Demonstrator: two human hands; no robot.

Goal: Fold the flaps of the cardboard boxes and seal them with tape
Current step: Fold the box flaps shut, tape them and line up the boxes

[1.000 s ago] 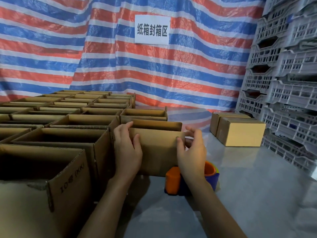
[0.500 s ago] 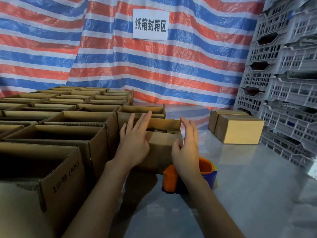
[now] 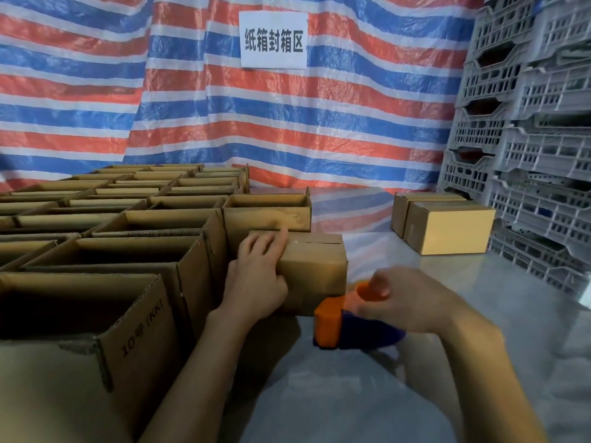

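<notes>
While the left hand [image 3: 256,282] bears on it, the box [image 3: 315,266] stands on the tabletop [image 3: 479,314] at centre. It is just right of the near rows of open boxes [image 3: 128,251] and touches the one to its far side.

Box: plain brown corrugated cardboard, rectangular, matt. The top flaps lie folded flat. The seam between them shows as a dark slit running left to right, and the long axis of the box appears to follow the same line. One broad side faces the viewer.

Left hand: fingers lie loosely extended across the left part of the top, index reaching farthest. The thumb lies against the near face at the corner. Nothing is gripped.

Right hand [image 3: 399,302]: blurred. Its fingers curl round the orange upper part of the dispenser [image 3: 335,324] and grip it.

Dispenser: smooth plastic, with an orange block at its left end and a dark blue body running right beneath the hand. It lies near the right near corner of the box. Whether it touches the tabletop cannot be told.

Tabletop: grey, smooth, faintly reflective.

Surroundings: the open boxes fill the left side, corrugated edges upward. Two closed boxes [image 3: 447,228] stand far right. Behind them rise stacked grey perforated plastic crates [image 3: 527,155]. A woven tarp [image 3: 224,123], striped red, blue and white, hangs at the far side and carries a white sign [image 3: 273,39].
</notes>
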